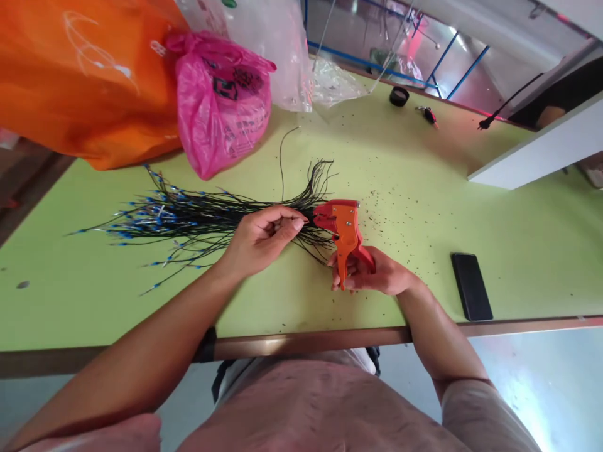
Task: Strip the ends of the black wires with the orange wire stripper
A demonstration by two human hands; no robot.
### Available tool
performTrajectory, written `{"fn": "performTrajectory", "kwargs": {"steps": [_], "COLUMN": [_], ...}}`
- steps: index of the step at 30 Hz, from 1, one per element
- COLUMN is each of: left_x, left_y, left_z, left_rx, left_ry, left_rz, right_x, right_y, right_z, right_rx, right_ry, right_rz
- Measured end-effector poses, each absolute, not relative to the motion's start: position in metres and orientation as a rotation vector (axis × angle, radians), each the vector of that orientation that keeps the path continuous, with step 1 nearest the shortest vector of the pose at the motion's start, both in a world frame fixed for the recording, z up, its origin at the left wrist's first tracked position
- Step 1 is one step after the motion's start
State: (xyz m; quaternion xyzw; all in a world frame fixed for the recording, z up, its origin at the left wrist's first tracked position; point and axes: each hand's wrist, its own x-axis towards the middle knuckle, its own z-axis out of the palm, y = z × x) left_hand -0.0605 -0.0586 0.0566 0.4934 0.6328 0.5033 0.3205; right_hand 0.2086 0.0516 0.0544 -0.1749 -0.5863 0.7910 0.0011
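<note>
Orange wire stripper [346,235], right hand [372,273]; left hand [264,238] pinching thin black wires [221,216].

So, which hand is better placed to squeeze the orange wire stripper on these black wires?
The right hand, I think. It already wraps around the handles of the orange wire stripper, while the left hand is pinching the black wires close to the tool's jaws.
</note>
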Motion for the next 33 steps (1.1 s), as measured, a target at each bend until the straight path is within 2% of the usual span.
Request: {"fn": "performTrajectory", "kwargs": {"steps": [13,33], "left_x": [-0.061,-0.047], "left_y": [-0.062,-0.069], "left_z": [0.062,0.078], "left_rx": [1.093,1.039], "left_ry": [1.504,1.378], "left_rz": [1.338,1.445], "right_x": [0.208,0.202], "right_y": [0.048,0.033], "right_z": [0.051,0.054], "right_rx": [-0.478,-0.403], "right_ry": [-1.767,-1.839], "right_rz": [2.613,2.475]}}
